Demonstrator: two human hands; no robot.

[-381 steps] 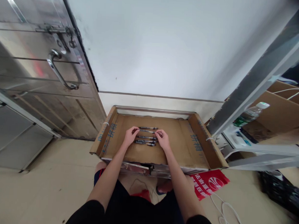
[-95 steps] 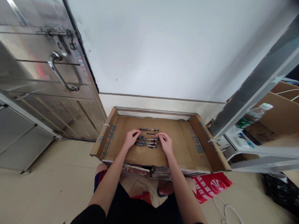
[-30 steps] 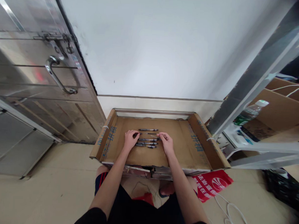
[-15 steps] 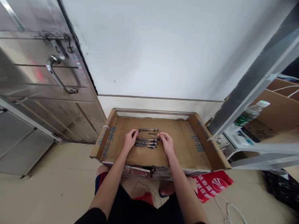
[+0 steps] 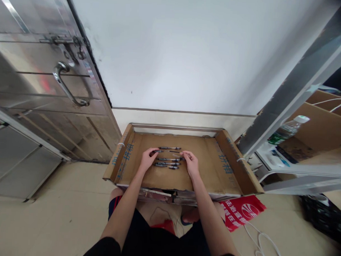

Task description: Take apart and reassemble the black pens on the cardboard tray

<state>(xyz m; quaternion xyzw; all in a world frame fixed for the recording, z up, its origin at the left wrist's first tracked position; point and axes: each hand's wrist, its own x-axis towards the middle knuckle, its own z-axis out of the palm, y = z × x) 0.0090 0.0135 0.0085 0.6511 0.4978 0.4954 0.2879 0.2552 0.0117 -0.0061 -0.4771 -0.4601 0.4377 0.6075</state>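
Note:
Both my hands are above a shallow cardboard box, on either side of a group of pens. My left hand point(image 5: 148, 158) pinches a short dark pen part point(image 5: 159, 151), pointing right. My right hand point(image 5: 190, 161) has thumb and fingers closed on the right end of a thin pen refill point(image 5: 174, 152), whose dark length points toward the left hand. Above them lies a whole pen point(image 5: 169, 147). Below, another pen point(image 5: 169, 159) and several more pens point(image 5: 166, 165) lie side by side. A small clear piece point(image 5: 175, 155) shows by the right fingertips; its kind is unclear.
The cardboard box point(image 5: 208, 174) has raised side flaps and stands against a white wall point(image 5: 172, 68). A metal door point(image 5: 98, 121) is at left. At right, a plastic bottle point(image 5: 288, 129) stands on a shelf. A red printed cloth point(image 5: 243, 212) hangs below the box; a white cable point(image 5: 267, 243) lies on the floor.
The refill in my right hand has risen slightly, and the dark pen part in my left hand now shows pointing toward it. The pens lying on the cardboard have not moved.

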